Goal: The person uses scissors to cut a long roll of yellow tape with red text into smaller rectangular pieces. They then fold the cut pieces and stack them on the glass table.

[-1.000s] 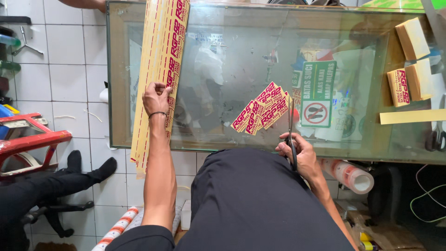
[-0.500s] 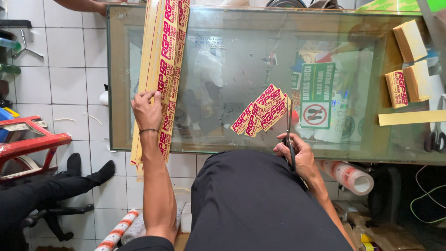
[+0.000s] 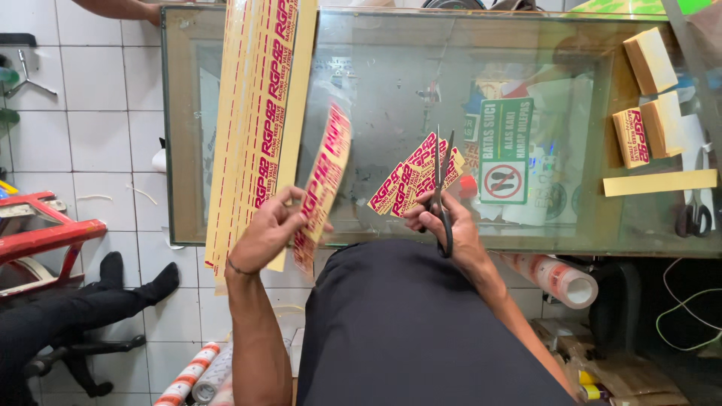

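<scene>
My left hand [image 3: 267, 233] holds a narrow strip of red-printed stickers [image 3: 322, 180], lifted and tilted over the glass counter's near edge. Just to its left lies a stack of long yellowish sticker strips [image 3: 252, 113] that hangs over the counter's front edge. My right hand [image 3: 444, 222] grips black-handled scissors [image 3: 440, 180], blades pointing away from me and slightly parted. Under the blades, a small pile of cut red-and-white stickers [image 3: 410, 180] rests on the glass counter [image 3: 376, 83].
A green sign with a red prohibition symbol [image 3: 504, 150] shows under the glass. Yellow sticker stacks [image 3: 647, 98] and a second pair of scissors [image 3: 696, 214] lie at the right. Another person's arm [image 3: 120, 7] reaches in at top left; black-clad legs [image 3: 68, 316] and a red frame [image 3: 45, 233] stand at left. Rolls [image 3: 556, 278] lie below.
My left hand left the long strip stack and picked up one narrow strip, bringing it right toward the scissors. My right hand rose with the scissors over the cut pile.
</scene>
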